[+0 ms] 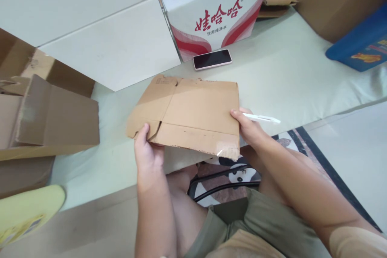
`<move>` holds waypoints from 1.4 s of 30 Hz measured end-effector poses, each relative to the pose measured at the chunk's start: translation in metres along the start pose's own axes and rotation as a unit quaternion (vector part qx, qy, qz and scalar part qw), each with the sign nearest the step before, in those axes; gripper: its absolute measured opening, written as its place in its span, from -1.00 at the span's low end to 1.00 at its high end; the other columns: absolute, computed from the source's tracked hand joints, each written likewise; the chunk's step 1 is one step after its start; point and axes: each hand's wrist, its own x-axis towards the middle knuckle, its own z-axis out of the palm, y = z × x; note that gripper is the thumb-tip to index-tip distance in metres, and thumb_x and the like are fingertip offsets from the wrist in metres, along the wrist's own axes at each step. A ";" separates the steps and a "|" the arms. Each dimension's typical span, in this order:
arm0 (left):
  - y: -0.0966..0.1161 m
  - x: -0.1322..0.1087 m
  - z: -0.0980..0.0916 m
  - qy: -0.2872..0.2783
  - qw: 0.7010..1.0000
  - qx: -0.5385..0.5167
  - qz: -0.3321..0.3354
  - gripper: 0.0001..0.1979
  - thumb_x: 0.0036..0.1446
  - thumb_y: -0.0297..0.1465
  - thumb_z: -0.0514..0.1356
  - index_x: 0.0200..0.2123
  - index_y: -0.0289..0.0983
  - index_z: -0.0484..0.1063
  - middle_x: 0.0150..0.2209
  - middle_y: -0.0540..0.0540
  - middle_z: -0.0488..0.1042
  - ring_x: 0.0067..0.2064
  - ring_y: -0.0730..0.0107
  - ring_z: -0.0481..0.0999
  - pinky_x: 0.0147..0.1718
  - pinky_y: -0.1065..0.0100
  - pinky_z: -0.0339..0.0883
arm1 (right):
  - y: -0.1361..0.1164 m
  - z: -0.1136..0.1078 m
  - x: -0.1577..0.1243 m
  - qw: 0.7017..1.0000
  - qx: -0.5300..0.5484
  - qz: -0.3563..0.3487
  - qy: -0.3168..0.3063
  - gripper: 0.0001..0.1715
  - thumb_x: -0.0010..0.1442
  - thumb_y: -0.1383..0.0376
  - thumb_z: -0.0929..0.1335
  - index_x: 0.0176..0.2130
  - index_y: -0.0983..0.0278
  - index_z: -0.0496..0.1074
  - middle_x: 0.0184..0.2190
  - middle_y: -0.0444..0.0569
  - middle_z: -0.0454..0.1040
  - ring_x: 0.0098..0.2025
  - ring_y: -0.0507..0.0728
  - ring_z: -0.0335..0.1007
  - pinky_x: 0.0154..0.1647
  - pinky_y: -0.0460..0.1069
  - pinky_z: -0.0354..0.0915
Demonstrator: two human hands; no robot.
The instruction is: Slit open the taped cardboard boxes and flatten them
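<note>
A creased brown cardboard sheet (201, 105) is held up between both hands over the front of the covered table. My left hand (148, 149) grips its near left edge, thumb on top and fingers underneath. At the right edge my right hand (248, 125) pinches the cardboard with the thumb on its face. A white pen-like cutter (263, 118) sticks out to the right from that same hand. Clear tape (226, 150) shines on the sheet's near right corner. Slots and fold lines cross the left part of the cardboard.
Behind the cardboard a phone (212, 59) lies against a white and red water carton (217, 16). White boxes (115, 48) stand back left, open brown boxes (60, 113) at left. A yellow-green container (33, 209) and a blue container (359, 44) flank the light green tablecloth (290, 68).
</note>
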 end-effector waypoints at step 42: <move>0.001 0.004 -0.005 -0.016 1.000 0.022 0.016 -0.77 0.01 -0.37 0.32 -0.20 -0.21 0.53 0.03 -0.16 0.57 0.28 0.12 0.42 0.28 0.16 0.32 | 0.003 0.001 0.000 0.999 -0.029 -0.013 -0.010 -0.55 0.15 -0.13 0.40 -0.28 0.18 0.52 -0.34 -0.05 0.54 -0.32 0.18 0.41 -0.29 0.06 0.33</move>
